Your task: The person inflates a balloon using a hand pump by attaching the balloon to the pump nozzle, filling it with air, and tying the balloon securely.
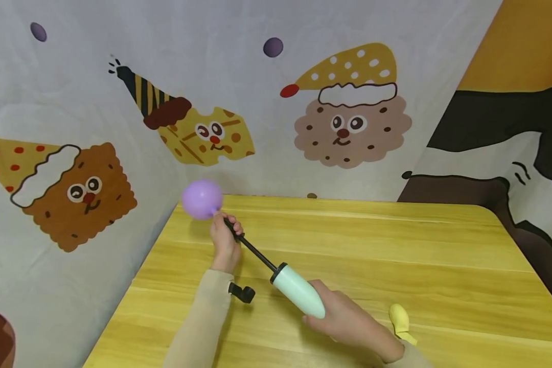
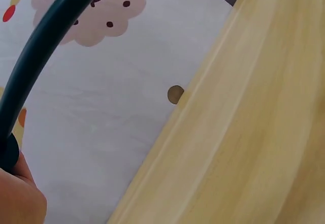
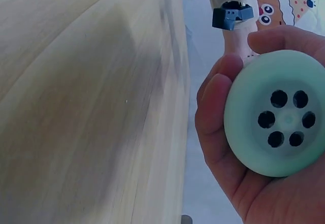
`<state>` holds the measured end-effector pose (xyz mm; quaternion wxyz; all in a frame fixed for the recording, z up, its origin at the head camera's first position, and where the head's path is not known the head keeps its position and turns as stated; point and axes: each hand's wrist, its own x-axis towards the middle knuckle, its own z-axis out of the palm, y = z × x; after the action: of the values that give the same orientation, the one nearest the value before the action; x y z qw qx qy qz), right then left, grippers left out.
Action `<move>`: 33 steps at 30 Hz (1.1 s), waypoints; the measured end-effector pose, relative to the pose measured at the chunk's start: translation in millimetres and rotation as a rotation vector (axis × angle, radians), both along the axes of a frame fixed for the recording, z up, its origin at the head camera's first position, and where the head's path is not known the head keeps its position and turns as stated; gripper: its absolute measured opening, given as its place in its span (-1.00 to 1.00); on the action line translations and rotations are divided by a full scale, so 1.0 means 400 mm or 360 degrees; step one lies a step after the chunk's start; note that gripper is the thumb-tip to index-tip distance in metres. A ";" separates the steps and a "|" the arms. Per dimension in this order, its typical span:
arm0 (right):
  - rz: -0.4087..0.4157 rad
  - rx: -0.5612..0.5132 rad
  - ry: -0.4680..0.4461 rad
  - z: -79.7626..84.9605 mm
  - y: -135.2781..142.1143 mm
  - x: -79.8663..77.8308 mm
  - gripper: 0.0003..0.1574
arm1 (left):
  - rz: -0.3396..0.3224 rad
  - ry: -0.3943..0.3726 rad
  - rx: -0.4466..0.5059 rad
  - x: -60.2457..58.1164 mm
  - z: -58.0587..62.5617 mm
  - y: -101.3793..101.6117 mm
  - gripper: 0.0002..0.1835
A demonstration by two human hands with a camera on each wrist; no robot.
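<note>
A small, round purple balloon, partly inflated, sits at the tip of a hand balloon pump. My left hand grips the pump's black front end at the balloon's neck; the fingers hide where the two join. From there a thin black rod slants down to the mint-green barrel. My right hand is wrapped around that barrel. The right wrist view shows the barrel's round end cap, with several holes, framed by curled fingers. The dark rod crosses the left wrist view's upper left corner.
A limp yellow balloon lies on the wooden table, beside my right wrist. Behind the table's far and left edges hangs a white cloth printed with cartoon biscuits. A black camera mount juts from my left sleeve.
</note>
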<state>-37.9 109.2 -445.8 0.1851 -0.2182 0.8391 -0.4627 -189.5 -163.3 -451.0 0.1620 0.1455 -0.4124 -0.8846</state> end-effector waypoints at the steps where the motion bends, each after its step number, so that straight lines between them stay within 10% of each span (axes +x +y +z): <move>1: 0.0001 -0.0007 -0.0011 0.000 -0.001 0.000 -0.20 | -0.0004 -0.0004 -0.0003 0.002 -0.001 0.002 -0.66; 23: -0.0018 -0.0009 0.0051 0.004 -0.070 -0.075 -0.13 | -0.0265 -0.0083 -0.0148 0.077 -0.038 0.148 -0.60; 33: -0.0098 -0.0018 0.0004 0.014 -0.064 -0.064 -0.11 | -0.0236 -0.0017 -0.0177 0.054 -0.013 0.122 -0.57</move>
<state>-63.7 83.7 -440.0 0.1685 -0.1939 0.8429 -0.4728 -167.9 -114.5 -456.1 0.1019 0.1101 -0.4714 -0.8691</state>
